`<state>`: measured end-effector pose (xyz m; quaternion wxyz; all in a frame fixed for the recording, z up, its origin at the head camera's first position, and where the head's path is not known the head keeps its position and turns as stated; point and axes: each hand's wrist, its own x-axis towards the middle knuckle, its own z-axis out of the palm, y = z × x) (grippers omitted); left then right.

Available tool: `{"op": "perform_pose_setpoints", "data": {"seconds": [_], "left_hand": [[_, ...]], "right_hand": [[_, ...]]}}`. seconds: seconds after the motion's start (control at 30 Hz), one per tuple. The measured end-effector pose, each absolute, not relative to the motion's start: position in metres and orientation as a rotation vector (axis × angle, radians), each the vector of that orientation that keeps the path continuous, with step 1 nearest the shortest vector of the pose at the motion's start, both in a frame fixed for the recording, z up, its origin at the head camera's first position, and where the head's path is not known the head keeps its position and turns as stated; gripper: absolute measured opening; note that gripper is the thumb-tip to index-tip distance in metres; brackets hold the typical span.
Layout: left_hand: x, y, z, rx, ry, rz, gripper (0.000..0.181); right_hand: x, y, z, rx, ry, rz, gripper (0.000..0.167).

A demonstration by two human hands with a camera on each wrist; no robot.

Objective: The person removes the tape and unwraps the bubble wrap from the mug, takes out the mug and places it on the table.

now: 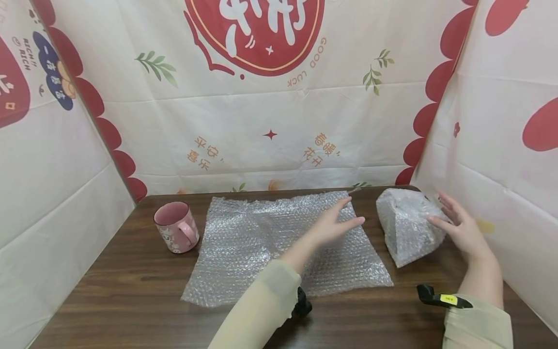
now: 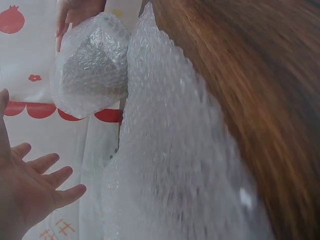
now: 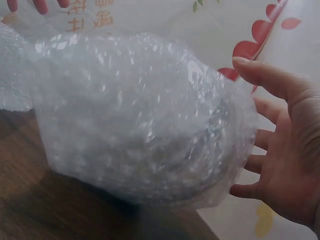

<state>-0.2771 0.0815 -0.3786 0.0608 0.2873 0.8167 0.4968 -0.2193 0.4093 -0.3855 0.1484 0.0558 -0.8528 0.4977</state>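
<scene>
A sheet of bubble wrap [image 1: 244, 247] lies spread over the middle of the table. Above its right part, my left hand [image 1: 329, 227] reaches out with fingers straight and thumb apart, holding nothing; the left wrist view shows its spread fingers. At the back right stands a bundle in bubble wrap [image 1: 407, 225], its contents too blurred to name. Beside the bundle's right side is my right hand [image 1: 466, 232], fingers extended and thumb spread. In the right wrist view its fingers are close against the wrapping [image 3: 140, 120]; whether they touch is hard to tell.
A pink mug [image 1: 176, 229] stands upright left of the sheet, handle toward the right. Printed cloth [image 1: 261, 116] hangs behind the table's back edge and at both sides. Brown wood of the tabletop [image 1: 117, 286] shows at the front and left.
</scene>
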Motion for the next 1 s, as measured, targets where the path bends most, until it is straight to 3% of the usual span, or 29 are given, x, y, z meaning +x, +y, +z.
{"op": "perform_pose_setpoints", "data": {"seconds": [1.0], "left_hand": [[-0.278,0.147,-0.396,0.76,2.29,1.637,0.075]], "right_hand": [[-0.233,0.426,-0.418,0.396,-2.266,1.954,0.081]]}}
